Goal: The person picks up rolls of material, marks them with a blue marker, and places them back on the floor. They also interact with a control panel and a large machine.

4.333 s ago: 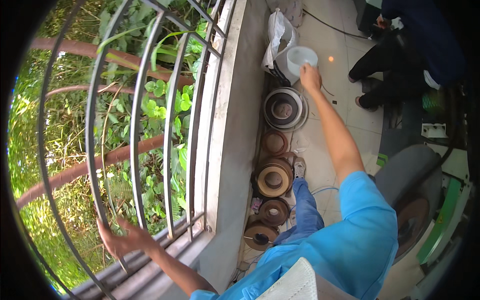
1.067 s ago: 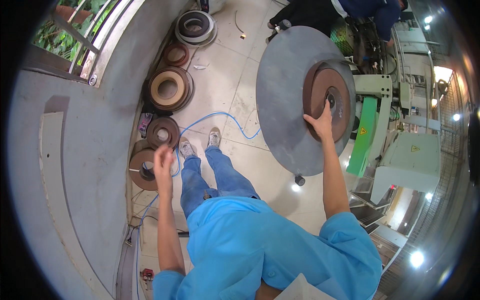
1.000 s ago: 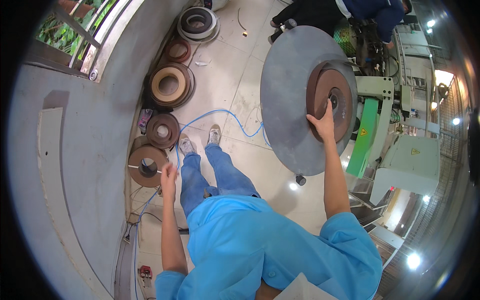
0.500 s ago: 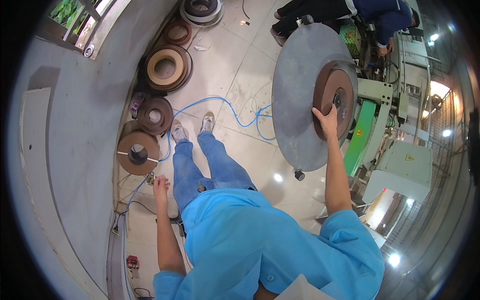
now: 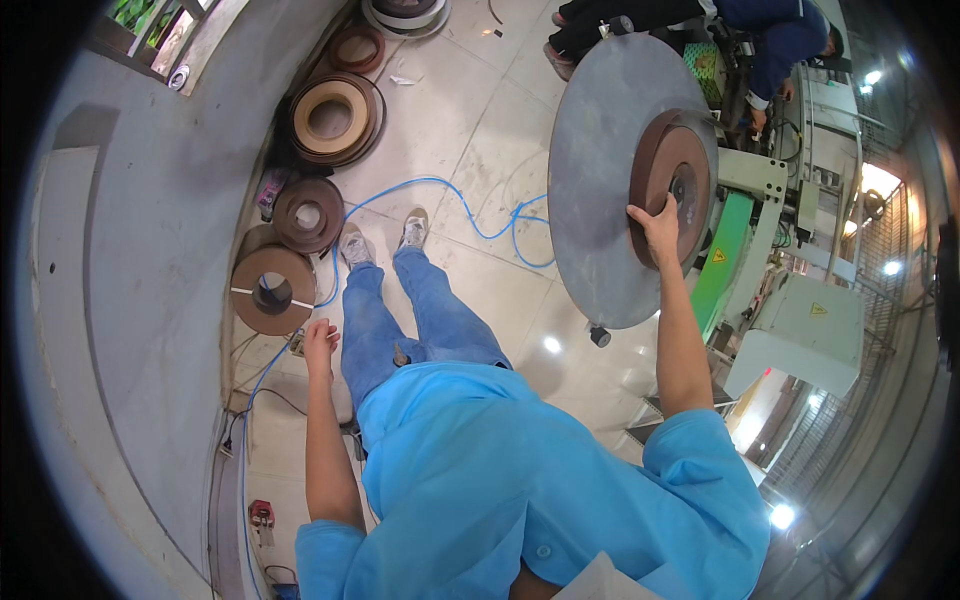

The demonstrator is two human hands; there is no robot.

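Note:
On the right, my right hand [image 5: 656, 232] grips the rim of a wide roll of brown banding strip [image 5: 690, 150], thumb on its face and fingers at its outer side. The roll is mounted against a large grey disc [image 5: 600, 190], and a dark hub [image 5: 682, 188] shows at its centre. My left hand [image 5: 320, 345] hangs by my left side with loosely bent fingers and nothing visible in it. Nearest to it, a brown roll with a white strap [image 5: 290, 312] lies on the floor by the wall.
More rolls [image 5: 308, 215] lie along the left wall. A blue hose [image 5: 470, 222] snakes across the tiled floor. Beyond the disc stands a machine with a green panel [image 5: 722, 262] and a pale cover [image 5: 805, 325]. Another person [image 5: 765, 30] is at work at the far right.
My right hand stays on the roll, and roll and disc sit slightly differently in view. The other person's hand has shifted nearer along the machine. My left hand hangs much as before.

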